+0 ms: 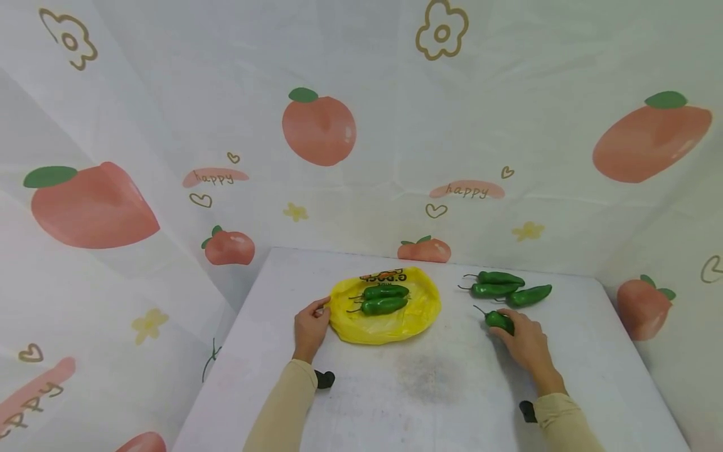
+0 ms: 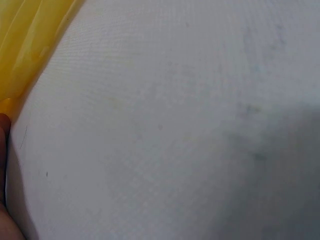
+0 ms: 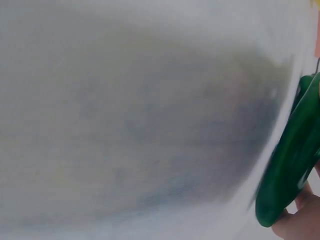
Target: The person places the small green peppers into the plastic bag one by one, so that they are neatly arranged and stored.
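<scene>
My R hand [image 1: 528, 342] has its fingers round a pepper [image 1: 499, 322], stem [image 1: 479, 309] L twd bag [image 1: 419, 319], L rim pinched by L hand [image 1: 310, 328].

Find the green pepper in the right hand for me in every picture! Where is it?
Head: right of the middle, below the centre; the green pepper in the right hand.
Left wrist: not in this picture.
Right wrist: at the right edge, looking big, slanting down toward the bottom.
Shared landmark: the white table shows in all three.
</scene>
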`<action>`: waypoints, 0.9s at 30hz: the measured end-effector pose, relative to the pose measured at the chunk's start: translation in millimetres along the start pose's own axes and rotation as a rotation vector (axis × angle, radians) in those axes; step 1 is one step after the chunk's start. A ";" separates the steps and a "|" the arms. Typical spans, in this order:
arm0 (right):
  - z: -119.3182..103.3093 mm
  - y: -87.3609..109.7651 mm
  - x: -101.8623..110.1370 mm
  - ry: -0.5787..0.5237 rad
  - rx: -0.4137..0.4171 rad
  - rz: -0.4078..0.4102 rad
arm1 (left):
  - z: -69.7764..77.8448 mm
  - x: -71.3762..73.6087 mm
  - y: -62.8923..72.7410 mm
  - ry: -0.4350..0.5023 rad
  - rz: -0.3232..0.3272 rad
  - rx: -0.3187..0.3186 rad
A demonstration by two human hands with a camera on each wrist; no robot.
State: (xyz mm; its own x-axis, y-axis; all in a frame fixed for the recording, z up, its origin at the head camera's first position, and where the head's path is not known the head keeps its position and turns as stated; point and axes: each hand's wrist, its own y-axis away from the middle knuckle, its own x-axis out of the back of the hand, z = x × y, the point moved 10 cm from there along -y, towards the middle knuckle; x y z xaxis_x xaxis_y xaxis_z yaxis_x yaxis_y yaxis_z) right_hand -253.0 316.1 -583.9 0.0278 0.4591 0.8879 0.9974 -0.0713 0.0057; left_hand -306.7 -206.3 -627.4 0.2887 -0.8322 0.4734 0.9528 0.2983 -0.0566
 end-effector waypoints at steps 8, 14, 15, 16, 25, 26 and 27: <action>-22.9 -3.4 8.4 -0.035 0.071 0.071 | -0.9 0.3 0.2 0.001 0.007 -0.005; -41.2 -5.6 14.6 -0.066 0.132 0.120 | -2.8 -0.4 -3.1 -0.009 0.016 -0.024; -44.5 -6.2 15.7 -0.069 0.149 0.134 | -3.0 -0.5 -3.4 -0.012 0.017 -0.025; -48.1 -6.5 17.0 -0.075 0.169 0.150 | -3.0 -0.5 -3.5 -0.012 0.020 -0.027; -69.1 -12.9 19.4 -0.092 0.226 0.161 | -1.9 -0.3 -2.4 -0.006 0.026 -0.028; -70.7 -13.7 18.8 -0.092 0.223 0.152 | -2.5 0.3 -2.4 0.000 0.029 -0.025; -72.6 -14.5 18.3 -0.087 0.222 0.144 | -3.0 1.0 -2.5 0.007 0.033 -0.023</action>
State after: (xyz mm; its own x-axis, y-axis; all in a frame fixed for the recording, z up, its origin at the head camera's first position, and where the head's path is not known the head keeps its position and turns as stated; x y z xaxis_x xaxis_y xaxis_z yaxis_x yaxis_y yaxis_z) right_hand -271.7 261.2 -534.3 0.1668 0.5329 0.8296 0.9726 0.0495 -0.2274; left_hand -308.6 -209.3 -629.4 0.3203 -0.8254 0.4649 0.9447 0.3147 -0.0921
